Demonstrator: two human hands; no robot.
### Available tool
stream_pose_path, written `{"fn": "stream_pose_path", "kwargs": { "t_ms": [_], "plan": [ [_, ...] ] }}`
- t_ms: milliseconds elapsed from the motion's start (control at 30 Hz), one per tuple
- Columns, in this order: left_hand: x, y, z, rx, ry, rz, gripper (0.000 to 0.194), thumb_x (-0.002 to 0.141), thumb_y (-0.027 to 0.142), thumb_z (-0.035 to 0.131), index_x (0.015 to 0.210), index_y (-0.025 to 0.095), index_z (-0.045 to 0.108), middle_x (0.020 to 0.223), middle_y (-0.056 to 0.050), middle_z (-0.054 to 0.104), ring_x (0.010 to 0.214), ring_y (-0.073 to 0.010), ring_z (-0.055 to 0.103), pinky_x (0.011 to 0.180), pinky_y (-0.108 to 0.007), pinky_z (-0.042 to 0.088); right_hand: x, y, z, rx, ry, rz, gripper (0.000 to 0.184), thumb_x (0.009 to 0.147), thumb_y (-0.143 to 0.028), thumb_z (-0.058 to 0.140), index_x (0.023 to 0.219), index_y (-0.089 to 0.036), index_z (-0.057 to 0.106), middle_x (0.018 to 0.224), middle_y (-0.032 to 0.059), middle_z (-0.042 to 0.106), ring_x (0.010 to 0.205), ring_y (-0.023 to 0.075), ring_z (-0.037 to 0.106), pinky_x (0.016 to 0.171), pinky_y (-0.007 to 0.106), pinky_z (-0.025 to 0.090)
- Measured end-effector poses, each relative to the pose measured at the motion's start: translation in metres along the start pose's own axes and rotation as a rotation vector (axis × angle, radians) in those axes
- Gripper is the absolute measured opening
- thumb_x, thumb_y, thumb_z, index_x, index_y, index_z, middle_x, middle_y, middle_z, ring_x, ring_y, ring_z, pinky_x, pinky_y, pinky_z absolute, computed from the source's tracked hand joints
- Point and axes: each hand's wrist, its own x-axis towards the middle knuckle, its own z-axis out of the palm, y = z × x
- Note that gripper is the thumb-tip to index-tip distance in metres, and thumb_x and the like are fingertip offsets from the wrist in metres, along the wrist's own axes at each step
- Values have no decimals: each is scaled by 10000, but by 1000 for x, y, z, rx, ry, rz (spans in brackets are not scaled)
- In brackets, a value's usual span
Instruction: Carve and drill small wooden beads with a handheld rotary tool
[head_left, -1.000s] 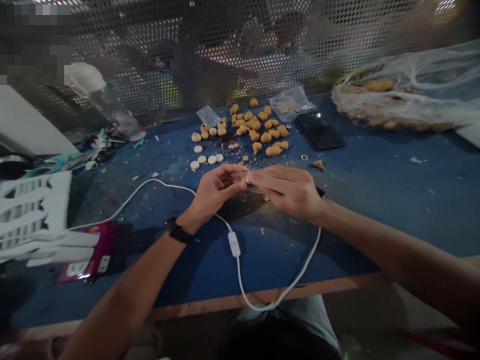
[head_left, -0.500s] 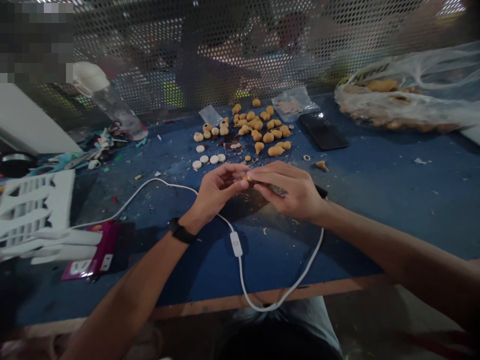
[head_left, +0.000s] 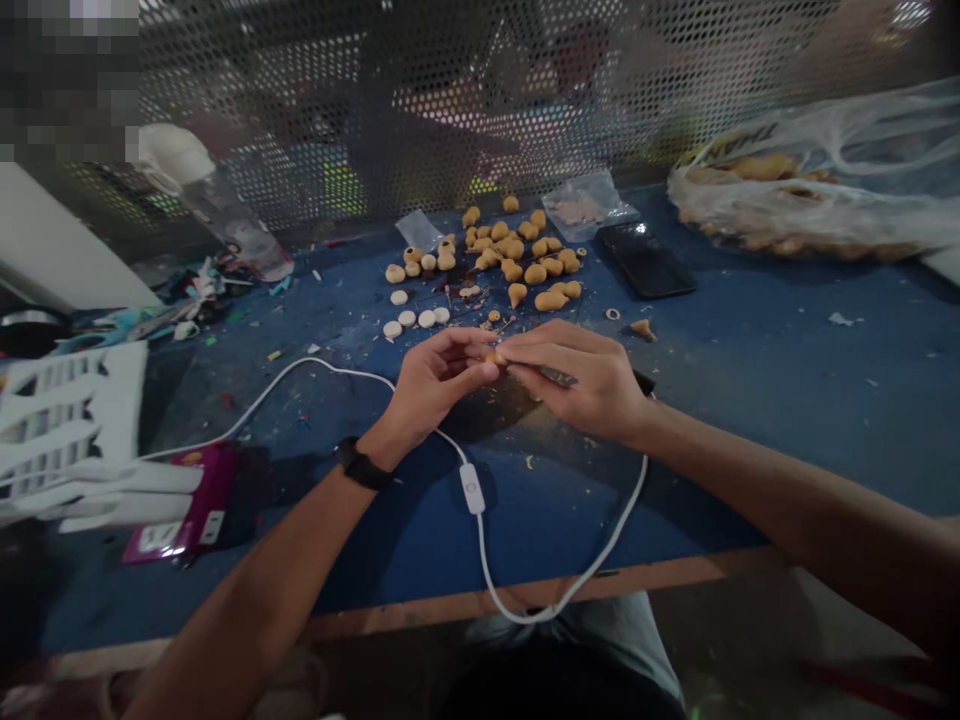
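My left hand (head_left: 439, 385) is closed in a pinch on a small tan gourd piece (head_left: 492, 358), mostly covered by fingers. My right hand (head_left: 581, 375) meets it there, its fingertips touching the piece. A black pen-like tool (head_left: 643, 383) runs under the right palm, its dark body showing between thumb and fingers; its tip is hidden. From its rear end a white cable (head_left: 637, 480) with an inline switch (head_left: 472, 487) loops over the table edge. Just beyond the hands lie many small tan gourds (head_left: 512, 247), several cut ones (head_left: 395, 273) and white discs (head_left: 427, 319).
A black phone (head_left: 646, 260) and a small clear bag (head_left: 585, 203) lie behind the hands. At the far right sits a large plastic bag (head_left: 795, 205) of gourds. White plastic parts (head_left: 97, 400), a magenta packet (head_left: 210, 500) and a tilted bottle (head_left: 232, 220) are at left.
The hands stay pressed together at the same spot, with only tiny finger shifts. The view has moved very slightly.
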Motion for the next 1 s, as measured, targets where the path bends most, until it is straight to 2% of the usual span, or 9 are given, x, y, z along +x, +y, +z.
{"fn": "stream_pose_path", "kwargs": {
  "t_ms": [133,333,667,1000],
  "plan": [
    [0,0,2,-32,2,3,387,722,310,970,1037,205,771,914,-13,793,828,-129,741,792,-255,636,0,-1,-3,2,-12,73,291,999,-170,684,1269,-249,760,1104,80,823,967,224,779,857,379,644],
    [0,1,2,-10,25,3,424,669,283,995,1020,200,771,908,-10,784,851,-127,731,841,-267,629,2,1,-3,33,-5,98,125,991,-186,705,1066,-212,801,976,86,820,909,222,774,816,365,627],
    [0,1,2,10,31,23,441,670,282,986,1037,199,756,912,-12,778,858,-136,730,857,-292,633,2,1,-3,54,-14,105,135,980,-162,717,1066,-195,816,961,96,815,887,227,772,789,359,615],
    [0,0,1,57,31,55,450,686,302,981,1058,205,746,930,-11,777,875,-150,733,887,-325,624,2,2,-3,43,-25,110,138,992,-178,709,1075,-226,808,958,64,818,882,212,767,791,351,613]
  ]
}}
